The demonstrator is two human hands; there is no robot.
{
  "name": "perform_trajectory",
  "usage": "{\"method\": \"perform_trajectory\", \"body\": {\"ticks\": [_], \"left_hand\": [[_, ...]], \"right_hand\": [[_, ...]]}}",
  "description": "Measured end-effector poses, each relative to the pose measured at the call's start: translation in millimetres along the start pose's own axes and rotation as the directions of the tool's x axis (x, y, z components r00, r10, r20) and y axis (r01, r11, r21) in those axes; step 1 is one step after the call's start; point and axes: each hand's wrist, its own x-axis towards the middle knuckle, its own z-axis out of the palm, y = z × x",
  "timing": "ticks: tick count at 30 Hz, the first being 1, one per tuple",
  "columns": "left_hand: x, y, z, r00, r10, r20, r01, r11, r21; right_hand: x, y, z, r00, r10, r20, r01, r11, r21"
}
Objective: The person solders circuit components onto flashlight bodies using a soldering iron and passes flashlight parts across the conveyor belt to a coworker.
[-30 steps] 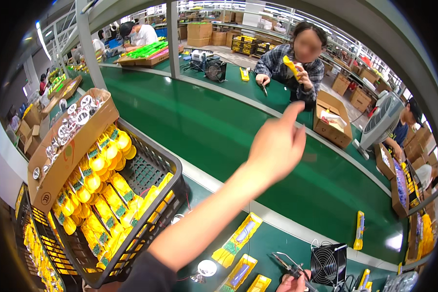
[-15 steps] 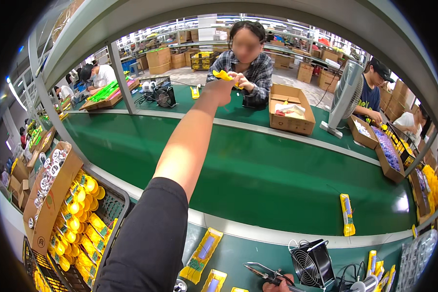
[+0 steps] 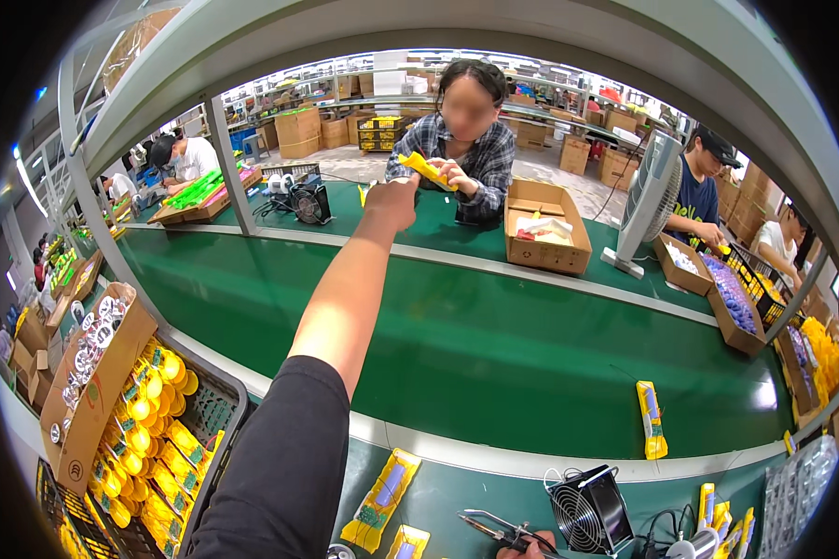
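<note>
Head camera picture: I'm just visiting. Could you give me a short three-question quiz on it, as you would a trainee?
1. True or false: the person's left hand reaches across the green belt toward the co-worker opposite.
2. What lies alone on the belt, toward its right end? A) a yellow packet B) a glass bottle C) a red cap
3. What colour is the item that the co-worker opposite holds?

Key: 1 true; 2 A; 3 yellow.

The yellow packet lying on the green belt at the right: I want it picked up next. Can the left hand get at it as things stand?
Probably not at once: the left hand is stretched far across the green belt toward a co-worker's yellow item, well away from the yellow packet. Nothing lies between them, though.
</note>
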Motion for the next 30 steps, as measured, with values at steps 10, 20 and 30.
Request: {"method": "perform_trajectory", "body": {"ticks": [10,20,30], "left_hand": [[-2,-12,8,1.0,0.005,0.0,-0.005,1.0,0.028],[-8,-13,21,1.0,0.025,0.017,-0.025,1.0,-0.006],[-4,6,16,0.999,0.047,0.012,-0.047,0.999,-0.018]], "right_hand": [[-5,-5,9,0.994,0.052,-0.098,-0.054,0.998,-0.019],[-1,0,-6,0.998,0.063,0.016,-0.063,0.997,-0.04],[-4,-7,2,0.992,0.128,-0.018,-0.129,0.99,-0.061]]}}
